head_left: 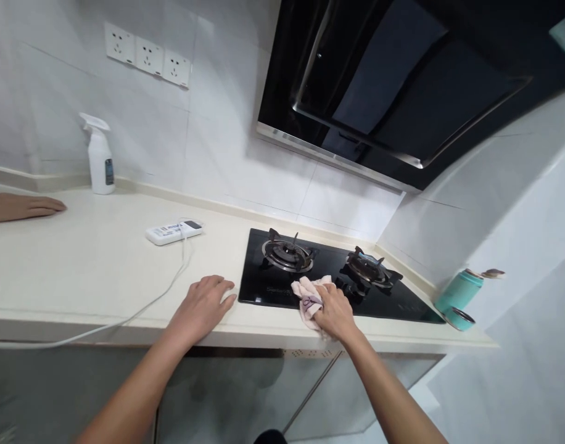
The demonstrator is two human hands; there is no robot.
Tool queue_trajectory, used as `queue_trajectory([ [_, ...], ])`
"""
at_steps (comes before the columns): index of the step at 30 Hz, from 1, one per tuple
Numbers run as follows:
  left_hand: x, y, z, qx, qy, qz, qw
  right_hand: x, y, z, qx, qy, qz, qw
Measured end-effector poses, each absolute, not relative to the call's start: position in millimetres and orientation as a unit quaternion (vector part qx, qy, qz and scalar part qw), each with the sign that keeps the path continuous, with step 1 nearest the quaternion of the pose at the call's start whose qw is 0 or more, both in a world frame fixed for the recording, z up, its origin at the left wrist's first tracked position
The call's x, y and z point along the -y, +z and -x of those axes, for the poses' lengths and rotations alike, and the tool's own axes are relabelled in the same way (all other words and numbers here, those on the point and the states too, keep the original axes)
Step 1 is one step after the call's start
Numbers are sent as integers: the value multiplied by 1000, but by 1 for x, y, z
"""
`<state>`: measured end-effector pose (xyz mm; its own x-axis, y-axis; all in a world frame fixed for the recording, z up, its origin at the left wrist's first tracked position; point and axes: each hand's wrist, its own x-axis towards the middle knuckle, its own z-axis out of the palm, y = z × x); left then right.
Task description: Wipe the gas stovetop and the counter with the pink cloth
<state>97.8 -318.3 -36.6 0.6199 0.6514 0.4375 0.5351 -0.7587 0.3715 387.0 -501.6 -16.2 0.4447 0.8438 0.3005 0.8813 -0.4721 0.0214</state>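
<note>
My right hand (334, 310) grips a crumpled pale pink cloth (309, 296), pressed on the front edge of the black gas stove (273, 288). Part of the cloth hangs over onto the pale countertop (102, 259). Just left of the stove, my left hand (207, 305) rests on the counter with its fingers loosely spread and nothing in them. The left burner (288, 254) stands behind the cloth, and the right burner (368, 269) is farther right. My right hand and the cloth partly cover the area near the knobs (351, 288).
A white spray bottle (100, 157) stands by the wall. A white device (174, 232) with a cable (157, 296) lies on the counter. Another person's hand (26, 206) rests at far left. Teal containers (461, 290) are at right; a black range hood (356, 92) hangs above.
</note>
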Motion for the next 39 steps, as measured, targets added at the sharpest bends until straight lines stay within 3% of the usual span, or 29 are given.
queue_trajectory([
  [13,322,-35,-97,-336,275,-895,105,404,7,-344,664,-33,735,133],
  [23,320,-37,-97,-340,267,-894,113,337,17,-330,673,43,725,136],
  [39,294,-44,-94,-366,317,-859,165,397,6,-272,772,-47,607,182],
])
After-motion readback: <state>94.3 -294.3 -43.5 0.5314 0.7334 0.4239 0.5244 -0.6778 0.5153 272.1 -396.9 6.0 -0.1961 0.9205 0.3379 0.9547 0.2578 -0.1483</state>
